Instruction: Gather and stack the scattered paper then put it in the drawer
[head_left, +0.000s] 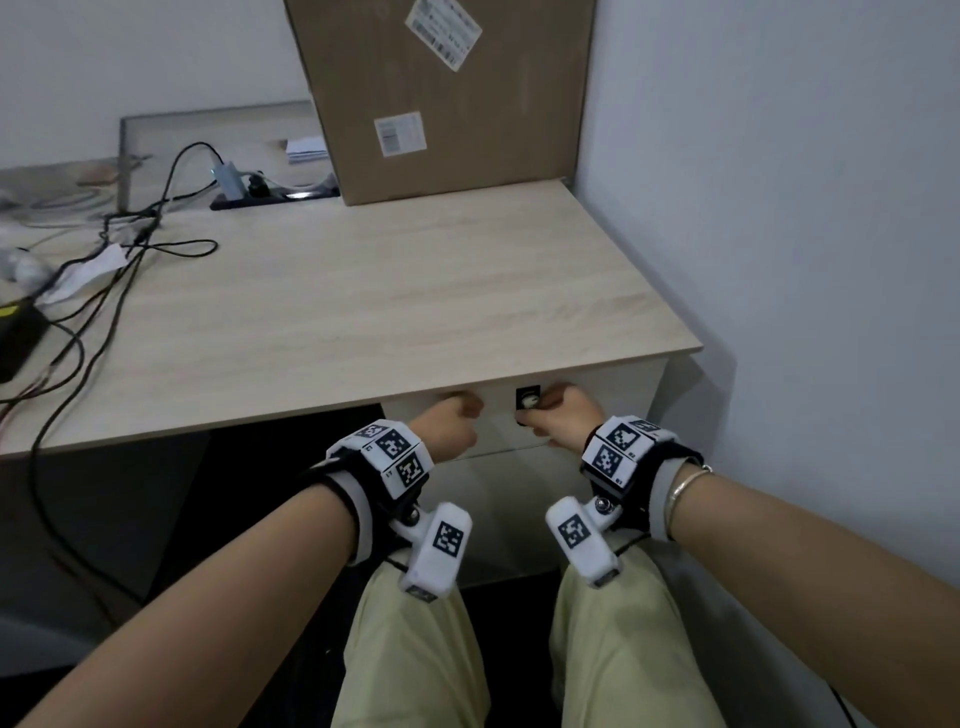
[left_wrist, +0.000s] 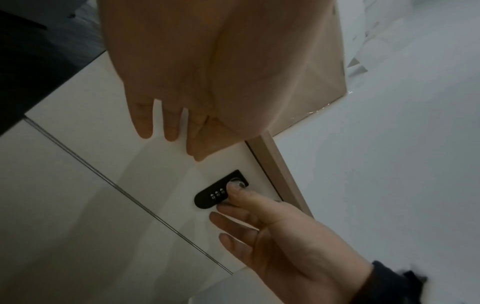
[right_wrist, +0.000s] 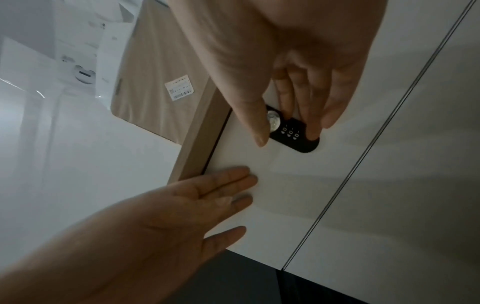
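The white top drawer front (head_left: 498, 422) sits closed under the desk's front edge, and no paper shows on the desk top (head_left: 363, 291). My left hand (head_left: 457, 421) lies with straight fingers (left_wrist: 168, 127) flat against the drawer front (left_wrist: 103, 144), left of the lock. My right hand (head_left: 558, 415) is at the black combination lock (head_left: 529, 401), its thumb (right_wrist: 257, 127) and fingers pinching the round silver knob (right_wrist: 272, 121). The lock plate (left_wrist: 210, 197) with its small dials shows beside that thumb. Whatever is inside the drawer is hidden.
A large cardboard box (head_left: 447, 93) stands at the back of the desk against the right wall (head_left: 779, 260). Black cables (head_left: 104, 291) and a socket hub (head_left: 234, 182) crowd the left side. A second drawer front (head_left: 509, 499) lies below, above my knees (head_left: 415, 649).
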